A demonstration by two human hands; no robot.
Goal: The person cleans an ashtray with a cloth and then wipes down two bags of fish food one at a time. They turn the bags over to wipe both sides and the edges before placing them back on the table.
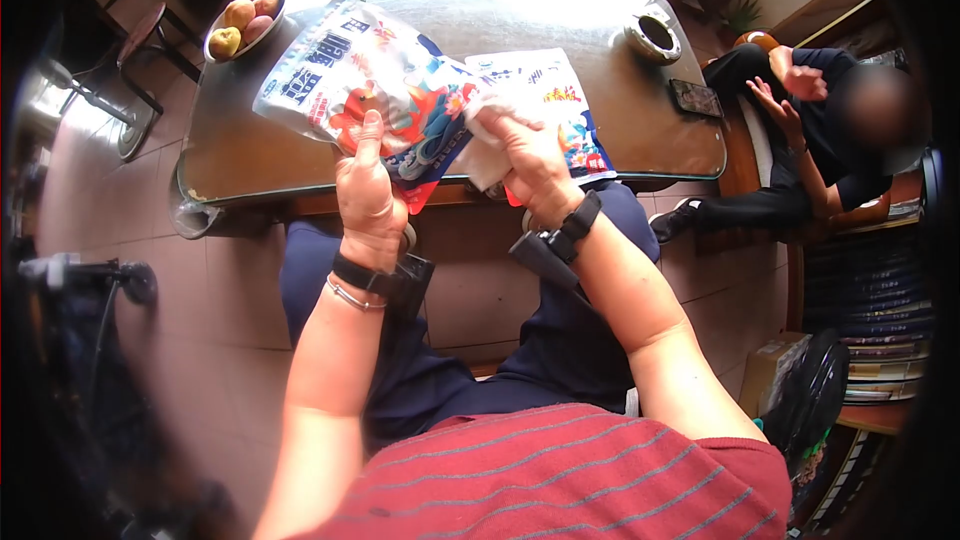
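My left hand (368, 190) grips a printed plastic pouch (385, 70) by its lower edge, thumb on the front. The pouch is tilted, white and blue with an orange-red picture and large dark characters. My right hand (540, 165) pinches a white tissue or cloth (488, 152) against the pouch's right side. Behind that hand, a second pouch (560, 90) of similar print lies at the table's near edge, partly hidden. Both wrists wear black straps with small black devices.
Under the pouches is a brown table (640, 130) with a glass-like top. On it are a bowl (222, 52) of fruit, a round ashtray-like dish (655, 38) and a phone (696, 98). A seated person (800, 130) is at the right, hands raised. A stool (150, 45) stands left.
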